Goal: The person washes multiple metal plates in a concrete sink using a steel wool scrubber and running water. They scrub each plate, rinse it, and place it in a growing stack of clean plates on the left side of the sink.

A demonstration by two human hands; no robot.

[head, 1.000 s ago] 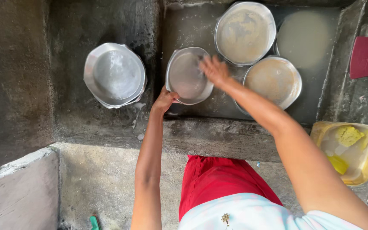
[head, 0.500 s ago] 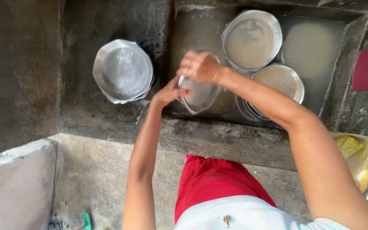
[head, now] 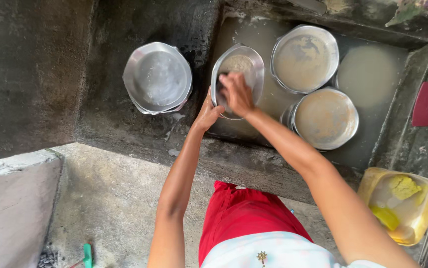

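Left hand [head: 206,115] has its grip closed on the edge of a metal bowl [head: 244,62], holding it tilted over the sink [head: 372,69]. Right hand [head: 236,94] is inside it, fingers curled; can't tell around what. 2 more pans [head: 305,59] sit in the murky water.

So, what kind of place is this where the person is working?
Most likely a simple dishwashing area with a rough concrete basin holding murky water. Metal plates sit in it, the left hand tilts one plate while the right hand rubs inside it, and a yellow tub holds sponges.

No labels, signs or screens in view. Only package-like item: yellow plastic tub [head: 399,204], squarish, open-topped, near right beside the sink; holds yellow lumps, contents otherwise unclear.
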